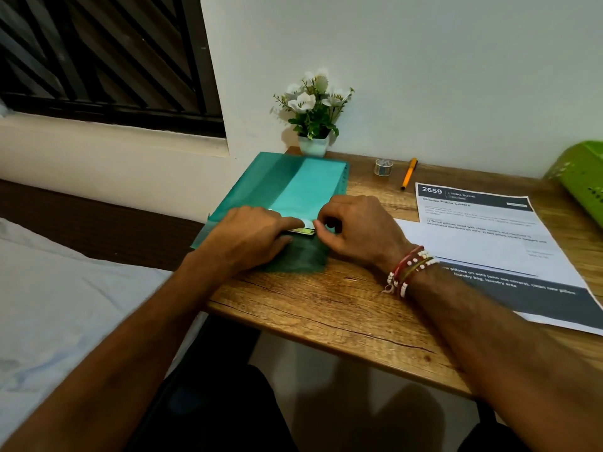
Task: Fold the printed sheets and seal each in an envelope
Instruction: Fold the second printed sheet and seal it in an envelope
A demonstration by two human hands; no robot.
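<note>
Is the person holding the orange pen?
No, the pen lies on the table by the tape; the left hand presses the envelope and the right hand pinches it.

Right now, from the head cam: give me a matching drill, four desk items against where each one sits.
Items
1. orange pen
2. green plastic basket
3. white pot of white flowers
4. teal plastic envelope

Places
A. under the left hand, right hand pinching a white strip at its flap
B. cut off by the frame's right edge
C. back left corner of the wooden desk
D. just right of the clear tape roll

Pairs: 1-D; 2-B; 3-C; 4-A
</note>
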